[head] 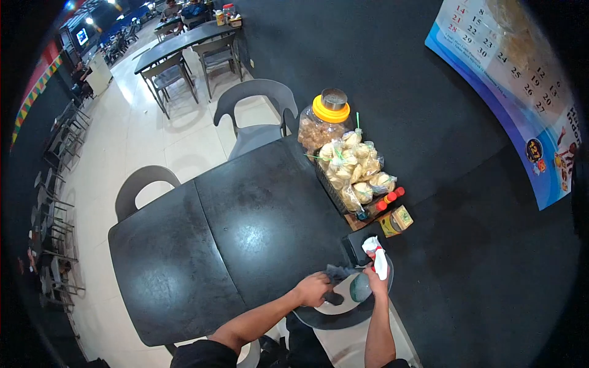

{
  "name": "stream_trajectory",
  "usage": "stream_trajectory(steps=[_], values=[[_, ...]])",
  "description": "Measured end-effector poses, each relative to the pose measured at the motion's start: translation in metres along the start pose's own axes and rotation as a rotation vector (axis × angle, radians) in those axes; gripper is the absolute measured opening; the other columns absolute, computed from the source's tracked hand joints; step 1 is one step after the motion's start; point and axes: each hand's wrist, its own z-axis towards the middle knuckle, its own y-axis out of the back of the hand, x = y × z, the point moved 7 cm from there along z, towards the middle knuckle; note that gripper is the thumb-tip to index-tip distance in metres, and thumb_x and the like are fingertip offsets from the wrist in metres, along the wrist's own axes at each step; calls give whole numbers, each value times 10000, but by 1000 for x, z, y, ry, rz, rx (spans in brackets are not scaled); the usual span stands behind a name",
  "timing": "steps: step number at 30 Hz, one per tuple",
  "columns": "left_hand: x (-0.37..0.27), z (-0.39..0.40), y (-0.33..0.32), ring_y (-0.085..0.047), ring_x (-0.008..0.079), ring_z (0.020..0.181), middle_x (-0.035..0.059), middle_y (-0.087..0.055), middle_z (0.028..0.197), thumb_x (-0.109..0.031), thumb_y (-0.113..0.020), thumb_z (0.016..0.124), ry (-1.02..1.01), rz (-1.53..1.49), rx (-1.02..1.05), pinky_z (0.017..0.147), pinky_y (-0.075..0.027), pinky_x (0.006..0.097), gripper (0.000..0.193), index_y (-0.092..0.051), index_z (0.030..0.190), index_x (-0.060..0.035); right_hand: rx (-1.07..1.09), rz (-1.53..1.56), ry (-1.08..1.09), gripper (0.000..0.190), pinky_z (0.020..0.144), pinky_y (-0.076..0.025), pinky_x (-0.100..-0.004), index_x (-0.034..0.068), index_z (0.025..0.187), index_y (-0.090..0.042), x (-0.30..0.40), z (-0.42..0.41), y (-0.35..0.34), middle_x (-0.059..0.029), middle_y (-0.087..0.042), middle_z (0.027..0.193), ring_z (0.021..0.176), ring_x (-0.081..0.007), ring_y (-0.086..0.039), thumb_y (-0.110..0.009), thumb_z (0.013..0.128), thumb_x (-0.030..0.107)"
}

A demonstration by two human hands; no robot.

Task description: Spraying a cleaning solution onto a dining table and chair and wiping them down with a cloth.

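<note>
My left hand (315, 289) is closed on a dark grey cloth (339, 272), over the near left side of a round tray (332, 320) with a dark rim. My right hand (378, 279) grips a white and red item (380, 262), possibly a bottle or a packet, at the tray's right side. Between my hands, a greenish glass or bowl (360, 288) rests on the tray's pale middle. A small dark object (334, 298) shows just beside my left fingers; I cannot tell what it is. A black box (361, 244) stands at the table edge beyond the tray.
The black table (271, 221) extends left. Along the wall stand a basket (332, 186) of bagged crackers, a large jar (325, 124) with a yellow lid, red-capped bottles (381, 205) and a small yellow box (395, 221). Grey chairs (257, 133) flank the table's far side. A calendar (511, 92) hangs right.
</note>
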Motion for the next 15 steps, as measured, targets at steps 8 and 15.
stream_trajectory(steps=[8, 15], values=[[28, -185, 41, -531, 335, 1127, 160, -601, 1031, -213, -696, 620, 504, 149, -336, 1014, -402, 432, 354, -667, 938, -60, -25, 40, -50, 554, 722, -464, -272, 11, 1179, -603, -2, 5, 2, -27, -622, 987, 785, -119, -543, -656, 629, -25], [18, -338, 45, -507, 384, 1119, 183, -570, 1059, -176, -731, 591, 921, 236, -565, 982, -416, 455, 473, -583, 1026, -64, -16, 189, -86, 669, 790, -492, -308, -10, 1275, -523, -29, 5, 16, -101, -613, 1174, 860, -189, -625, -599, 615, -88]])
